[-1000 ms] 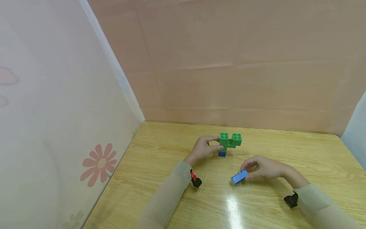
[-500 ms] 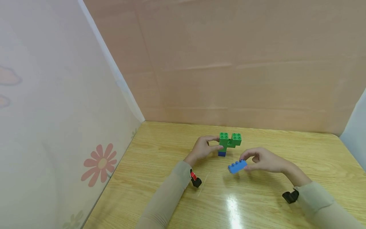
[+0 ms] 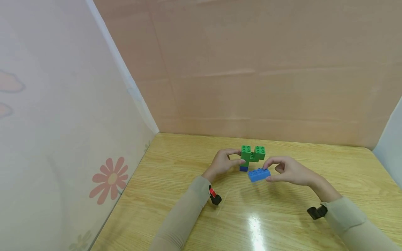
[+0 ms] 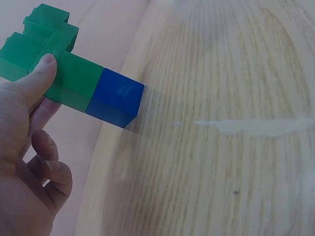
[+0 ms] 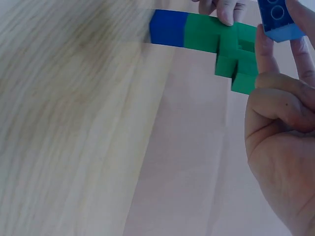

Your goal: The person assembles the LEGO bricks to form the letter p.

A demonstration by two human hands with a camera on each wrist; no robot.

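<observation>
A stack of green building blocks (image 3: 246, 155) on a dark blue base block (image 4: 118, 96) stands upright on the table, a stepped green arm reaching out to its right. My left hand (image 3: 222, 161) pinches the stack's green column between thumb and fingers. In front of the stack and to its right, my right hand (image 3: 290, 170) holds a light blue block (image 3: 259, 175) by one end, above the table with studs upward. Part of that block's hollow underside shows in the right wrist view, near the top edge. The green blocks (image 5: 202, 33) lie just beyond my right fingers there.
The wooden table (image 3: 176, 150) meets a brown covered wall (image 3: 251, 104) at the back. A pale wall (image 3: 62, 122) with a printed flower stands along the left. Glare shows on the table's near part.
My right hand has lifted the light blue block off the table and carried it up and closer to the stack, tipping its studs into view. The left hand and the stack stay put.
</observation>
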